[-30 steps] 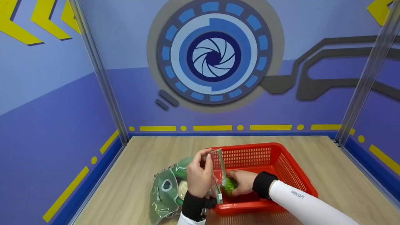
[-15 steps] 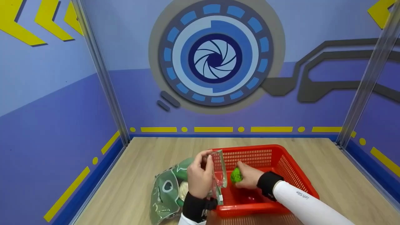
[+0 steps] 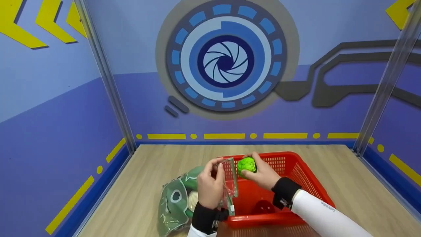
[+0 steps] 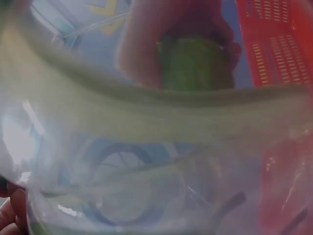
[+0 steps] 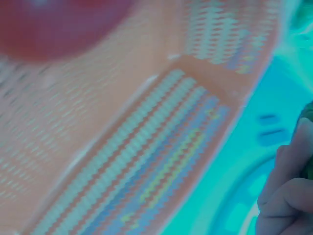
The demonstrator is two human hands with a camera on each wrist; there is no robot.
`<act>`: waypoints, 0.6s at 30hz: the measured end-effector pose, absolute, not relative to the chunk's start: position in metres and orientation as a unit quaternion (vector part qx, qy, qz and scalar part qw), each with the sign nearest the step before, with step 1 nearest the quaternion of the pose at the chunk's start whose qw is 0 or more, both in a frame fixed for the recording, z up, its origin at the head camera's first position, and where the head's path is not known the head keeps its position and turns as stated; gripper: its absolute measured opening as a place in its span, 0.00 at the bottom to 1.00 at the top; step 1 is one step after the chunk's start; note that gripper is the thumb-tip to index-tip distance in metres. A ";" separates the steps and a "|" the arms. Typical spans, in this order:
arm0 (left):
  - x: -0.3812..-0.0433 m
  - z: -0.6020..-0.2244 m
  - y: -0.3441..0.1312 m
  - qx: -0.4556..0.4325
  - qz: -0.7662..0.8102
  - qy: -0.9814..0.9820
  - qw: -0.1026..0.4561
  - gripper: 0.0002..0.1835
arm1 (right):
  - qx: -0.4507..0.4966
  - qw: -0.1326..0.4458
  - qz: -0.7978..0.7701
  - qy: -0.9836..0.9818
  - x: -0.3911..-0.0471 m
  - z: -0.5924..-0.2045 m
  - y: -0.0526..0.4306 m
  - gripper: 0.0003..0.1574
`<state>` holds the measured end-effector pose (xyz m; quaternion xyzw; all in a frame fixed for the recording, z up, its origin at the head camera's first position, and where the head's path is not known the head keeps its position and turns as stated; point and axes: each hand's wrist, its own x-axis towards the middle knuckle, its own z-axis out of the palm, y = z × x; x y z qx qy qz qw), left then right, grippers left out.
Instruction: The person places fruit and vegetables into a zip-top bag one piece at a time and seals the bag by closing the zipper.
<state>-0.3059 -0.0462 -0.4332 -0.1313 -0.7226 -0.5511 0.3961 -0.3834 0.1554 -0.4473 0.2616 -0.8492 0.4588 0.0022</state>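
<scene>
My left hand pinches the open edge of a clear and green plastic zip bag, holding its mouth upright at the basket's left side. Inside the bag a cream-white round thing shows, partly hidden by the hand. My right hand grips a bright green, bumpy round vegetable, like a broccoli head, raised over the basket just right of the bag mouth. In the left wrist view that green vegetable appears blurred beyond the bag's rim.
A red perforated plastic basket stands on the wooden table. A shiny dark red round thing lies in its near part, and fills the upper left corner in the right wrist view. Printed purple-blue panels surround the table.
My right hand has lifted the green vegetable from the basket floor, uncovering the dark red thing, and brought it up toward the bag mouth. My left hand stays in place on the bag.
</scene>
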 end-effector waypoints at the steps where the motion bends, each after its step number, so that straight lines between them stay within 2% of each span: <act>1: -0.306 -0.433 -0.046 -0.133 -0.550 -0.722 0.398 0.08 | 0.273 0.003 0.464 -0.843 -0.380 -0.444 0.153 0.32; 6: -0.307 -0.433 -0.045 -0.134 -0.550 -0.722 0.397 0.07 | 0.341 -0.001 0.468 -0.815 -0.363 -0.431 0.137 0.32; 10: -0.308 -0.434 -0.045 -0.135 -0.543 -0.724 0.404 0.07 | 0.384 -0.027 0.464 -0.797 -0.356 -0.428 0.124 0.32; 18: -0.308 -0.435 -0.047 -0.142 -0.518 -0.722 0.437 0.07 | 0.414 -0.055 0.461 -0.783 -0.355 -0.429 0.110 0.34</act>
